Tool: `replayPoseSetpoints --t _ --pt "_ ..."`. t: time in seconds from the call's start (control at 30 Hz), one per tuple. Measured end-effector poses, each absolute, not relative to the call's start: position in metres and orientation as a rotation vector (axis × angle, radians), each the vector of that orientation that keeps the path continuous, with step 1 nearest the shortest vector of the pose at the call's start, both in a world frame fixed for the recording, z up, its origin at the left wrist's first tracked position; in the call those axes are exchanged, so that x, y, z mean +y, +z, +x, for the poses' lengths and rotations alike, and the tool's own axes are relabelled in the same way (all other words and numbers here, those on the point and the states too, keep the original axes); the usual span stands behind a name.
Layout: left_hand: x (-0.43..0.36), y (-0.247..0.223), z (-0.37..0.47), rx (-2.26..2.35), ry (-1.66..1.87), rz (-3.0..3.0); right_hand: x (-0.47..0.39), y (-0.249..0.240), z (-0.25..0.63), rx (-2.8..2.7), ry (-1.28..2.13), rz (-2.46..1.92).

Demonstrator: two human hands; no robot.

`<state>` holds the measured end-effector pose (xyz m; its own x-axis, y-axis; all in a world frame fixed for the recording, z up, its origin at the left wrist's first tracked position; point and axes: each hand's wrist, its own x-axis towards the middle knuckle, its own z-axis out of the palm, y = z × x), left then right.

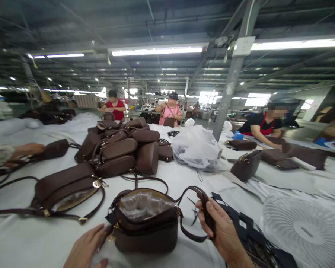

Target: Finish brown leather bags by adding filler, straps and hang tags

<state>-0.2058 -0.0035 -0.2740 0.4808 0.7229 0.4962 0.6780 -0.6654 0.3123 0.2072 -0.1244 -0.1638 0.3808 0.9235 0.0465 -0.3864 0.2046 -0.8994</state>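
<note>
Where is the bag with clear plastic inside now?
In the head view, the bag sits at lower centre, between the left hand and the right hand, which grips its strap.

Handbag factory workshop, workers (171, 114) at white-covered tables (13, 238), heaped brown handbags (120, 149), strip lights (158, 51)

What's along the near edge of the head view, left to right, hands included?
Left hand → open brown bag → right hand, holding the bag's strap → white fan. Dark tags overlap the right hand's span, so left out.
</note>
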Motion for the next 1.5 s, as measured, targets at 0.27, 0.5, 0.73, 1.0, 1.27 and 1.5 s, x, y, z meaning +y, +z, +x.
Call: replayPoseSetpoints --t 0.27,0.5,0.73,1.0,1.27,1.5 --pt "0.008 -0.091 -0.124 0.823 1.264 2.035 -0.109 -0.025 0.176 -1.307 1.137 -1.156" --pt "-0.018 0.039 -0.078 0.361 0.526 2.123 -0.125 0.035 0.131 -1.643 1.194 -1.262" --pt "-0.008 0.031 -0.114 0.092 0.524 2.027 -0.126 0.032 0.098 -1.633 1.145 -1.137" --pt "0.057 0.049 -0.219 0.997 0.889 2.565 -0.13 0.055 0.13 -1.593 1.064 -1.245" --pt "-0.003 0.027 -0.207 0.796 0.508 2.345 -0.137 0.043 0.111 -1.608 1.203 -1.251" --pt "-0.05 0.013 -0.086 0.234 0.637 2.17 -0.149 0.034 0.105 -1.564 1.233 -1.165"
